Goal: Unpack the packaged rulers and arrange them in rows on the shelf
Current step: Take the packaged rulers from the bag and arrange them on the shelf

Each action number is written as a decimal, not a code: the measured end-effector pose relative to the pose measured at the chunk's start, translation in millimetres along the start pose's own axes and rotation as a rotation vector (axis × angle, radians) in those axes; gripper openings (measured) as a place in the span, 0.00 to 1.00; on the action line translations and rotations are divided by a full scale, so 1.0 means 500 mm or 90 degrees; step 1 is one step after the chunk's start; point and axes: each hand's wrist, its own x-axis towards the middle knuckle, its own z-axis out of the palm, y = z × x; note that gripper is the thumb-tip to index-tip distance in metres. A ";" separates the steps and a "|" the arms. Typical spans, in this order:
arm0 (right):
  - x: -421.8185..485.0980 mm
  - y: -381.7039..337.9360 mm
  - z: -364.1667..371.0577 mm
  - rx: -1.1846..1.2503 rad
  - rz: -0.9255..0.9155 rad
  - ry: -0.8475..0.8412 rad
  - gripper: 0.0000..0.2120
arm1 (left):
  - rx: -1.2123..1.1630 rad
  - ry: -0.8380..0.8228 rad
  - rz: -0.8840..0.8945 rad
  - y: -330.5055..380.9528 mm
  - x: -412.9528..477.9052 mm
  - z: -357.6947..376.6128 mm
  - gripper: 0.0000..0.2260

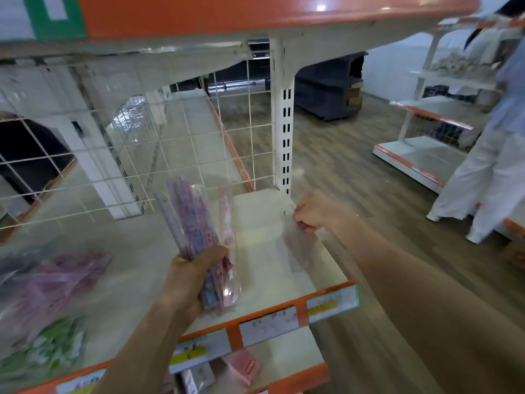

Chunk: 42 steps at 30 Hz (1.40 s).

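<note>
The rulers (193, 223) above the shelf (270, 260) are see-through lilac with small purple and blue print; the pink ruler (225, 211) among them is pale. The wrapper (301, 245) over the shelf's right end is clear. The shelf is cream, its strip (301, 302) orange with white labels (270, 322), two banded yellow, the rightmost edged green. At the shelf's left end lie a blurred purple pack (56, 280) and a green-and-white pack (54, 345). Behind the shelf the grid (170, 155) is white wire in squares, and the post (284, 123) is white with paired black slots. Above the shelf the canopy (227, 12) is orange beside a green-and-white sign (56, 15). Below the shelf sits a pink box (244, 368). Right of the shelf the floor (355, 166) shows grey-brown planks
</note>
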 end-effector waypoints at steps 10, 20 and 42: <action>-0.119 0.040 0.075 -0.403 -0.262 0.003 0.15 | 0.015 -0.009 -0.013 0.000 0.001 -0.005 0.03; -0.064 0.057 0.065 -0.371 -0.264 0.033 0.11 | 0.014 -0.013 0.000 -0.004 0.001 -0.004 0.04; -0.087 -0.075 0.088 -0.005 -0.066 -0.129 0.10 | -0.079 -0.041 0.005 0.007 -0.001 -0.003 0.04</action>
